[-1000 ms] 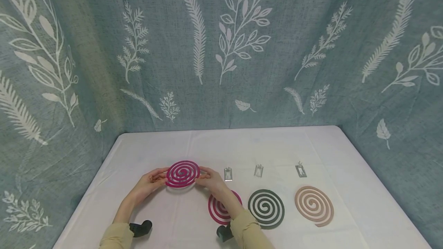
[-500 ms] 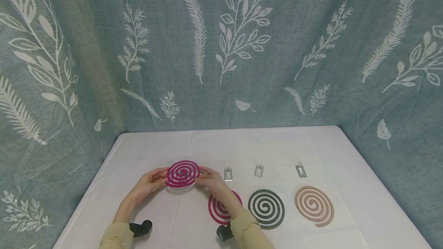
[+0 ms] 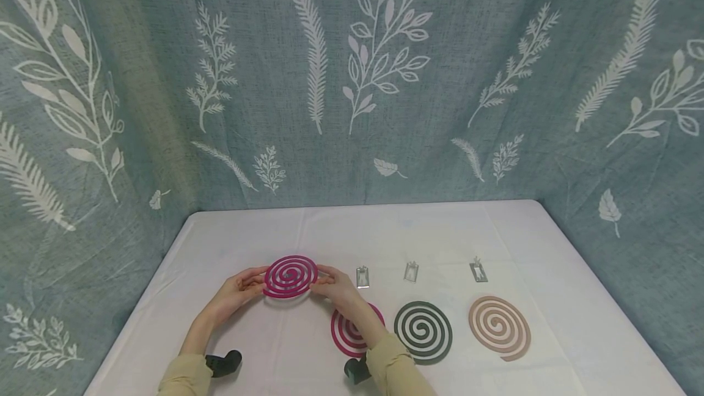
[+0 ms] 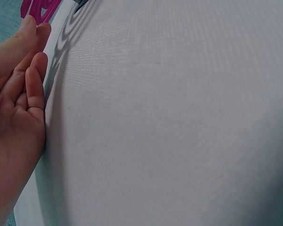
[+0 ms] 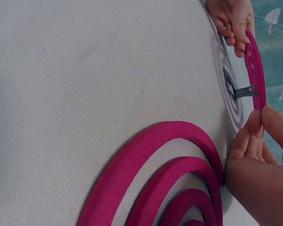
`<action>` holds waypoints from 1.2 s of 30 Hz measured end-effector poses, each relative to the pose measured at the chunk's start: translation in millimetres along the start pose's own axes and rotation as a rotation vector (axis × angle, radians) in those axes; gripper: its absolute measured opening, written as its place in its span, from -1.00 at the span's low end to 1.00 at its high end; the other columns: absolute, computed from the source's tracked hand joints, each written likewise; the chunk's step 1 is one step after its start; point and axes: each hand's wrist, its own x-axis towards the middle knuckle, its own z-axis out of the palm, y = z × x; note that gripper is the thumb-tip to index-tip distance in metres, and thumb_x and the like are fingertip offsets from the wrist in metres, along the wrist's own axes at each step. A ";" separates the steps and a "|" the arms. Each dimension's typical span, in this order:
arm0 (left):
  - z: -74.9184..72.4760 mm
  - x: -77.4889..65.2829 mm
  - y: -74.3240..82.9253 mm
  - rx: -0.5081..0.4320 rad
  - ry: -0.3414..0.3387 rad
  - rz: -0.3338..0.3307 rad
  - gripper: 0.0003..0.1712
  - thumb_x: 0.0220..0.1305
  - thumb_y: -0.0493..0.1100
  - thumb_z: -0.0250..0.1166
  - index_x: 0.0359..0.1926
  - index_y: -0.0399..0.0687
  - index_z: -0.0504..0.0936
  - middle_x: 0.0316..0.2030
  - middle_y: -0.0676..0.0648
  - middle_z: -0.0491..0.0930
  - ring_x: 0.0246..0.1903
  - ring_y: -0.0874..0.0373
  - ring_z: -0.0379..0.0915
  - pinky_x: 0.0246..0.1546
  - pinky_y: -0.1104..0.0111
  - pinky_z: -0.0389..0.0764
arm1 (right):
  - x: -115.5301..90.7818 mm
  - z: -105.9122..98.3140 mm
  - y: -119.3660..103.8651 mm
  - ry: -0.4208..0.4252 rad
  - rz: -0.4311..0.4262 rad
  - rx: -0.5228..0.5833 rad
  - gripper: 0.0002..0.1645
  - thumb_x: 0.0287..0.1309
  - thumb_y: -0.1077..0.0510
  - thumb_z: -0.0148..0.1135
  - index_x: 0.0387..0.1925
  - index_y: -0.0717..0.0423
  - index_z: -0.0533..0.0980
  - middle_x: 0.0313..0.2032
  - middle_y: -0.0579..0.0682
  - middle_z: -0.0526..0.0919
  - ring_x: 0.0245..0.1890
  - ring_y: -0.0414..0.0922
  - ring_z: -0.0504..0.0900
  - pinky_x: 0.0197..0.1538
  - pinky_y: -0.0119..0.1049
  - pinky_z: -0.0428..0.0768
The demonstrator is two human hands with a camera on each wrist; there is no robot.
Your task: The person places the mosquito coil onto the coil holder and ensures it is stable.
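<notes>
A magenta mosquito coil [image 3: 289,275] is raised above the white table, left of the middle in the head view. My left hand [image 3: 238,293] pinches its left edge between thumb and fingers, and my right hand [image 3: 338,292] pinches the right edge. From the right wrist, a grey metal stand [image 5: 245,91] shows below the coil, its prong reaching up to the coil's middle. The stand's base lies in the coil's shadow on the cloth. Only a corner of the held coil [image 4: 41,10] enters the left wrist view. My right forearm partly hides a second magenta coil [image 3: 333,330] lying flat.
A dark green coil [image 3: 421,327] and a tan coil [image 3: 497,324] lie flat to the right. Behind them are a metal stand [image 3: 362,285], another stand [image 3: 410,278] and a third stand [image 3: 481,275]. A leaf-patterned curtain [image 3: 341,164] borders the table [image 3: 308,231].
</notes>
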 end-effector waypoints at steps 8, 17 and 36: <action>-0.1 0.2 -0.5 -0.004 0.001 0.008 -0.42 0.31 -0.21 0.19 0.26 -0.42 0.30 -0.01 -0.33 0.51 -0.21 0.48 0.46 -0.14 0.64 0.52 | 0.4 0.8 0.5 0.005 -0.001 0.003 -0.33 0.09 0.36 0.24 0.26 0.29 0.32 -0.50 -0.16 0.50 -0.43 -0.27 0.44 -0.31 -0.47 0.43; -0.5 1.7 -2.2 -0.004 -0.003 0.009 -0.42 0.31 -0.21 0.19 0.27 -0.41 0.30 -0.01 -0.31 0.52 -0.20 0.48 0.46 -0.14 0.64 0.52 | -0.3 0.1 -0.6 0.003 0.011 0.017 -0.33 0.09 0.37 0.24 0.26 0.29 0.32 -0.50 -0.16 0.49 -0.43 -0.26 0.43 -0.32 -0.48 0.42; -0.9 2.8 -4.5 0.019 0.022 -0.034 -0.39 0.29 -0.13 0.22 0.27 -0.33 0.33 -0.08 -0.10 0.55 -0.19 0.45 0.45 -0.13 0.66 0.49 | -3.3 -0.6 -3.7 -0.015 0.013 0.013 -0.34 0.11 0.32 0.23 0.27 0.27 0.30 -0.46 -0.14 0.51 -0.39 -0.24 0.45 -0.25 -0.44 0.44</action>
